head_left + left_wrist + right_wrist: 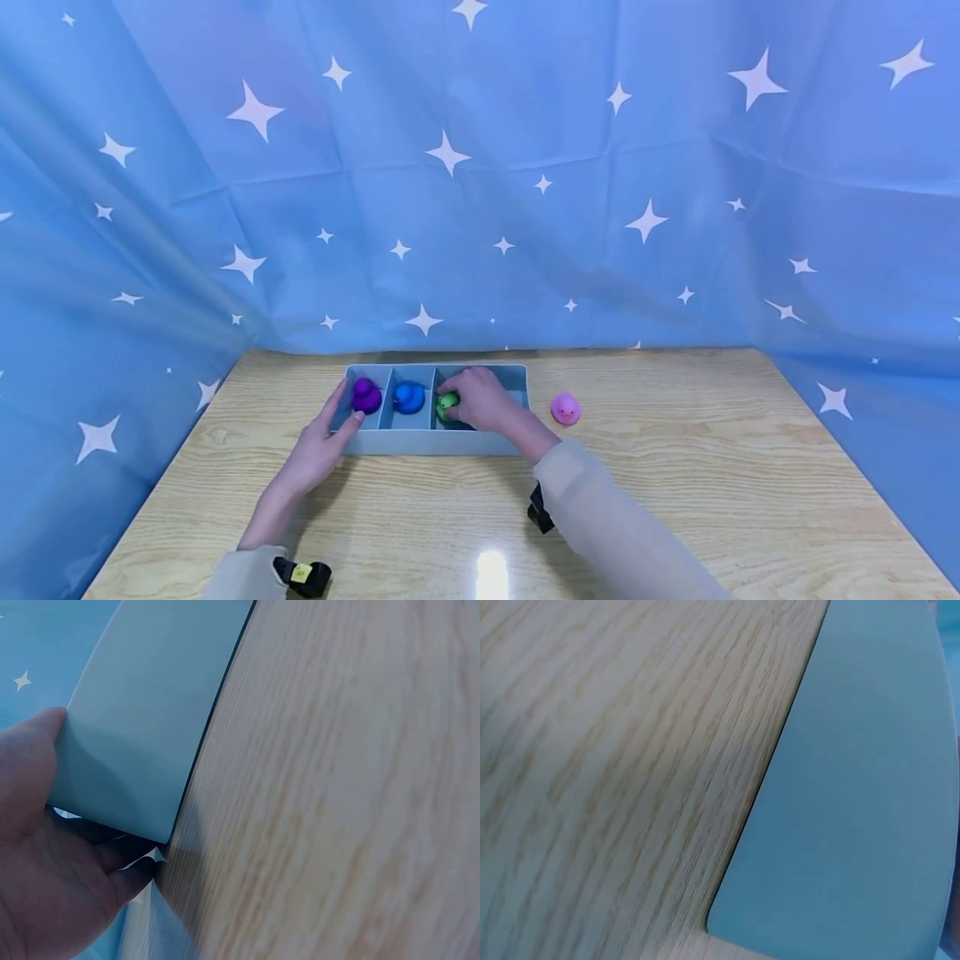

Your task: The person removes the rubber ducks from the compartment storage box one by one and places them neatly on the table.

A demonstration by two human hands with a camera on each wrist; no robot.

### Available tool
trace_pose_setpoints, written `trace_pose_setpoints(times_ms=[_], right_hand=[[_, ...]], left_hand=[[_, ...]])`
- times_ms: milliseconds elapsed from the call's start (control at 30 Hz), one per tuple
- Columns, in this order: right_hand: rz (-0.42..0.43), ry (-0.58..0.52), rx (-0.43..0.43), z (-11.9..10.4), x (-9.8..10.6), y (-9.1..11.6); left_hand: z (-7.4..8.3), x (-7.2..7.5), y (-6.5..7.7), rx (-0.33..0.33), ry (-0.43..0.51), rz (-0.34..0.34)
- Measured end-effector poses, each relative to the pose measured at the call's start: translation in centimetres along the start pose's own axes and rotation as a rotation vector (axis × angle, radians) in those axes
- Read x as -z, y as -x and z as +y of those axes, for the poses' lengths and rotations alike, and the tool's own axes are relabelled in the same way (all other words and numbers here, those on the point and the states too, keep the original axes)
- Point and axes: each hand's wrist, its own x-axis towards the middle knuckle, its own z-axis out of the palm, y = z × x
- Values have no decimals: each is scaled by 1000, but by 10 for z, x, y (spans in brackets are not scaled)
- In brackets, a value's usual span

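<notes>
A light blue divided box (431, 442) stands on the table. A purple rubber duck (366, 397) sits in its leftmost compartment, and a blue rubber duck (408, 398) in the one beside it. In the third compartment from the left, my right hand (483, 402) pinches a green rubber duck (447, 405), partly hidden by the fingers. My left hand (318, 450) holds the box's left end, thumb at the front rim and fingers along the side. The left wrist view shows this hand (52, 855) around the box's corner (142, 742). The right wrist view shows only the box's front wall (847, 787) and table.
A pink rubber duck (566, 409) rests on the wooden table (675, 467), just right of the box. Blue star-patterned cloth (525, 208) hangs behind the table and along its sides. The right hand and forearm cover part of the box's right side.
</notes>
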Motion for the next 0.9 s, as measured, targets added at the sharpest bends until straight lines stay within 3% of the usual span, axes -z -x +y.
trace_pose_setpoints(times_ms=[267, 433, 767, 900], right_hand=[[7, -164, -31, 1, 1, 8], [34, -190, -27, -3, 6, 17], [207, -299, 19, -6, 37, 52], [258, -328, -7, -3, 54, 71]], left_hand=[[0, -2, -1, -1, 5, 1], [-1, -2, -1, -7, 6, 7], [-1, -1, -2, 12, 6, -8], [-2, -2, -2, 13, 9, -9]])
